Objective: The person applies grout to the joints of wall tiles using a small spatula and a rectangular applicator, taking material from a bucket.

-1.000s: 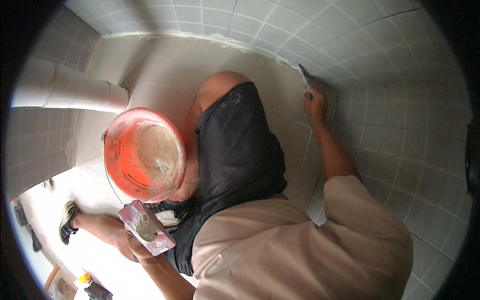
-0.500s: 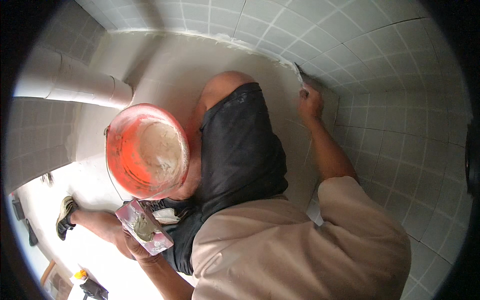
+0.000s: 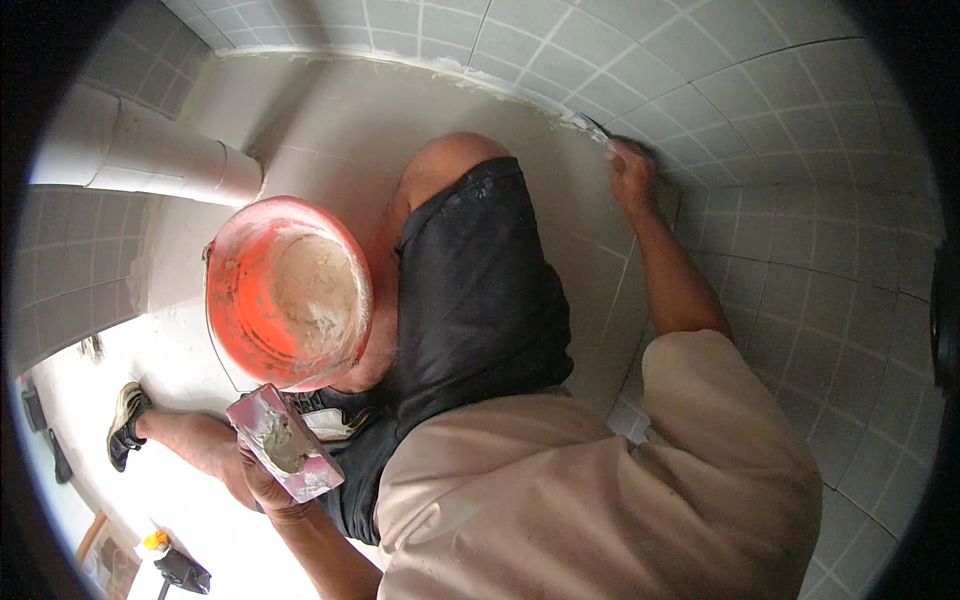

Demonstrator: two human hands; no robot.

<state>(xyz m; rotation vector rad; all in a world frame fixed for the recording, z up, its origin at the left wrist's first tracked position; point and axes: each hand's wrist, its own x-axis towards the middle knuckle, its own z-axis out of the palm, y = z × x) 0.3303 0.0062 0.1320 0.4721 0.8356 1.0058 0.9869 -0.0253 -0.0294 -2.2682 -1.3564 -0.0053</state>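
My left hand (image 3: 266, 488) is closed around a pinkish rectangular block (image 3: 258, 410), held low beside my thigh. Grey-white paste (image 3: 290, 446) is heaped on the block's upper face. At the upper right, my right hand (image 3: 632, 175) grips a putty knife (image 3: 597, 126); its thin blade lies at the seam where the smooth pale surface meets the tiled wall. My fingers hide most of its handle. An orange-red bucket (image 3: 238, 300), tilted toward me beside my bent leg, contains pale paste (image 3: 318, 285).
Grey tiled walls (image 3: 800, 235) curve around the far and right sides. Rough white filler (image 3: 440, 66) runs along the far seam. A thick white pipe (image 3: 160, 155) juts in from the left. Beyond my outstretched foot, a black object with a yellow-orange top (image 3: 180, 570) stands at lower left.
My right hand has moved a little farther along the seam, and the knife now slants more to the left. My left hand still holds the paste-covered block in nearly the same place.
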